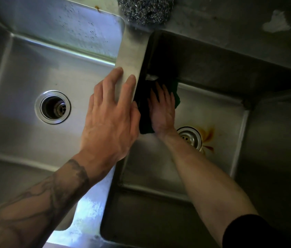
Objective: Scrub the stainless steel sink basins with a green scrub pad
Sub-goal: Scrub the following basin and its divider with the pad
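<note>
Two stainless steel basins lie side by side: the left basin (25,72) and the right basin (218,111). My right hand (162,111) is down inside the right basin, its fingers straight, pressing a dark green scrub pad (143,122) flat against the basin's left wall and floor. A bit of white foam (151,77) sits just above the pad. My left hand (112,119) rests flat with spread fingers on the steel divider (132,51) between the basins. Much of the pad is hidden under my right hand and in shadow.
A steel wool ball (145,9) sits on the ledge at the top of the divider. The left basin has an open drain (52,106). The right basin's drain (191,137) has orange rust streaks (207,135) beside it.
</note>
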Demonstrator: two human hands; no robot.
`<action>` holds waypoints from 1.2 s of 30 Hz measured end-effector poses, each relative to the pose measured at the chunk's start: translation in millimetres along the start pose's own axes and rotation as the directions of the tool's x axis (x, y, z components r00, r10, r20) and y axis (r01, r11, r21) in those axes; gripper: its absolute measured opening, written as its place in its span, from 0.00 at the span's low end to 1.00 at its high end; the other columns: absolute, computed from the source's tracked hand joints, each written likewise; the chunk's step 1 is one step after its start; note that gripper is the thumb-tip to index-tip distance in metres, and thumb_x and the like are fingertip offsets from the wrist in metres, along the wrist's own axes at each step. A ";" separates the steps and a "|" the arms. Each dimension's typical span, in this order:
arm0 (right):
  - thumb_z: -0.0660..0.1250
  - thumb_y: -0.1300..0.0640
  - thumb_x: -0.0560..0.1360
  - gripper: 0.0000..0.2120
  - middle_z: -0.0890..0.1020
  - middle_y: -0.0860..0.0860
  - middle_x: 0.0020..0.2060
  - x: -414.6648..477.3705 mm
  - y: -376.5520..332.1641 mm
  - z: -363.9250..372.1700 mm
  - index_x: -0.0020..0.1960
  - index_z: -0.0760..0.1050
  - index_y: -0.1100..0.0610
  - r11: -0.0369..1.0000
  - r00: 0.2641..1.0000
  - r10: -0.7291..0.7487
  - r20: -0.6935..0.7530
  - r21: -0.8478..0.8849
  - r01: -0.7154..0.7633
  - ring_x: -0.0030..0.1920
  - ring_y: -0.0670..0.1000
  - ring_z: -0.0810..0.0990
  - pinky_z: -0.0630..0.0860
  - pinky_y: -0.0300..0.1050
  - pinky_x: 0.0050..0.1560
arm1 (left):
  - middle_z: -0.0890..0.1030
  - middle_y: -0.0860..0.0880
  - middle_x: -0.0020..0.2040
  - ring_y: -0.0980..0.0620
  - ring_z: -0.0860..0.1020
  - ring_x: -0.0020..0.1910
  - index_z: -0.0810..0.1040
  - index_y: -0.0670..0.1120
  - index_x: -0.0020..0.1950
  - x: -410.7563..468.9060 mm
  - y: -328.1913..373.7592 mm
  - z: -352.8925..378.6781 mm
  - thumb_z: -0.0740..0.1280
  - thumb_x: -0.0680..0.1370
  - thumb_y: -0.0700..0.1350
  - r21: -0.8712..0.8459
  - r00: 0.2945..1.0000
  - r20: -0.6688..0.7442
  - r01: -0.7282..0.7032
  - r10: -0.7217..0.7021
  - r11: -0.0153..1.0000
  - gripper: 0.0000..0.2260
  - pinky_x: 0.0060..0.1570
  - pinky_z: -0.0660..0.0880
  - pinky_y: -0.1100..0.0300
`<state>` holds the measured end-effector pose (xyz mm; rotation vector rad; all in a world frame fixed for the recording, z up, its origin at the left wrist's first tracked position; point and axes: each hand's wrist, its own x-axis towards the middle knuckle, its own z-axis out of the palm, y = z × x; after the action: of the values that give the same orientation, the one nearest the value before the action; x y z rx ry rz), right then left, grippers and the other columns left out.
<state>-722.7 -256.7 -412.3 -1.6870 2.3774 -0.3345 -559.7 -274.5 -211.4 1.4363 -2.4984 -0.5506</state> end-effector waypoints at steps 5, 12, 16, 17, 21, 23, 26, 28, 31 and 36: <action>0.61 0.52 0.84 0.24 0.67 0.57 0.80 -6.0 -33.1 7.7 0.79 0.67 0.56 0.996 0.994 0.091 -0.053 0.027 -0.089 0.81 0.61 0.62 0.57 0.65 0.79 | 0.66 0.32 0.78 0.30 0.71 0.69 0.70 0.37 0.78 -0.1 1.4 2.0 0.61 0.84 0.41 0.002 1.000 0.000 0.003 -0.003 1.000 0.22 0.69 0.70 0.37; 0.54 0.51 0.87 0.22 0.68 0.58 0.79 -47.6 57.4 -10.0 0.78 0.69 0.57 0.981 0.987 0.152 -0.046 -0.112 -0.156 0.80 0.61 0.64 0.60 0.67 0.78 | 0.66 0.33 0.78 0.31 0.72 0.69 0.70 0.38 0.79 -1.5 -0.4 2.3 0.60 0.85 0.43 0.003 1.000 -0.008 0.004 -0.004 1.000 0.22 0.67 0.71 0.38; 0.55 0.50 0.86 0.22 0.67 0.57 0.79 -50.2 -2.9 4.7 0.78 0.69 0.55 0.971 0.967 0.230 -0.105 -0.046 -0.236 0.81 0.60 0.63 0.58 0.66 0.79 | 0.66 0.33 0.79 0.32 0.71 0.72 0.69 0.38 0.79 -0.1 -0.6 2.9 0.59 0.86 0.43 0.029 1.000 -0.001 -0.002 0.002 1.000 0.22 0.69 0.70 0.39; 0.55 0.51 0.86 0.23 0.67 0.56 0.80 -64.2 -16.7 11.9 0.79 0.69 0.55 0.990 0.989 0.133 -0.060 -0.046 -0.136 0.81 0.60 0.62 0.57 0.65 0.80 | 0.66 0.34 0.79 0.32 0.71 0.72 0.69 0.38 0.80 0.5 -0.4 3.3 0.58 0.85 0.43 0.036 1.000 0.002 -0.001 0.001 0.999 0.22 0.70 0.69 0.40; 0.57 0.50 0.86 0.23 0.67 0.54 0.80 -97.5 0.0 10.1 0.79 0.69 0.55 0.978 0.978 -0.195 0.076 -0.053 0.200 0.80 0.60 0.63 0.59 0.64 0.79 | 0.65 0.33 0.80 0.33 0.69 0.74 0.67 0.38 0.80 0.7 -2.2 2.2 0.56 0.86 0.44 0.060 1.000 0.022 -0.018 0.016 0.998 0.23 0.72 0.68 0.40; 0.57 0.50 0.86 0.23 0.67 0.55 0.80 -76.9 15.8 5.1 0.79 0.68 0.55 0.989 0.994 -0.107 0.039 -0.099 0.110 0.80 0.59 0.63 0.59 0.63 0.79 | 0.66 0.33 0.79 0.32 0.70 0.73 0.69 0.38 0.79 -0.3 -2.2 2.3 0.58 0.86 0.43 0.034 1.000 0.003 -0.021 0.021 0.999 0.22 0.71 0.69 0.40; 0.55 0.50 0.87 0.23 0.66 0.56 0.80 -47.6 4.7 4.4 0.80 0.67 0.55 0.978 0.980 0.192 -0.041 -0.078 -0.195 0.81 0.60 0.62 0.56 0.64 0.80 | 0.67 0.33 0.78 0.32 0.72 0.70 0.70 0.38 0.78 -1.0 -1.3 3.5 0.59 0.85 0.43 0.016 1.000 -0.023 -0.009 0.010 1.000 0.22 0.70 0.70 0.41; 0.55 0.49 0.87 0.23 0.66 0.56 0.80 -59.3 -15.8 9.1 0.80 0.67 0.54 0.984 0.985 0.169 -0.043 -0.052 -0.171 0.81 0.60 0.62 0.55 0.64 0.80 | 0.67 0.34 0.79 0.32 0.72 0.69 0.70 0.39 0.78 -1.4 -1.3 3.8 0.58 0.85 0.44 0.011 1.000 -0.023 -0.002 0.002 1.000 0.22 0.69 0.70 0.41; 0.58 0.50 0.86 0.23 0.67 0.56 0.80 -117.3 -23.5 13.6 0.79 0.69 0.56 0.998 0.998 -0.053 0.045 -0.029 0.055 0.81 0.61 0.62 0.57 0.65 0.80 | 0.67 0.35 0.79 0.33 0.72 0.70 0.71 0.39 0.78 -1.4 -0.2 2.4 0.59 0.84 0.44 -0.005 1.000 -0.019 0.009 -0.009 1.000 0.22 0.69 0.71 0.41; 0.60 0.51 0.86 0.23 0.67 0.56 0.80 -135.1 2.6 1.3 0.79 0.68 0.56 0.977 0.974 -0.190 0.123 -0.072 0.200 0.80 0.60 0.63 0.60 0.64 0.79 | 0.68 0.37 0.80 0.35 0.73 0.72 0.71 0.41 0.79 -15.4 0.8 0.4 0.61 0.85 0.45 -0.015 0.998 -0.043 0.048 -0.048 0.999 0.22 0.70 0.71 0.42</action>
<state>-680.7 -128.3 -409.3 -1.9278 2.1765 -0.1636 -552.6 -260.8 -211.4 1.4905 -2.4271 -0.5388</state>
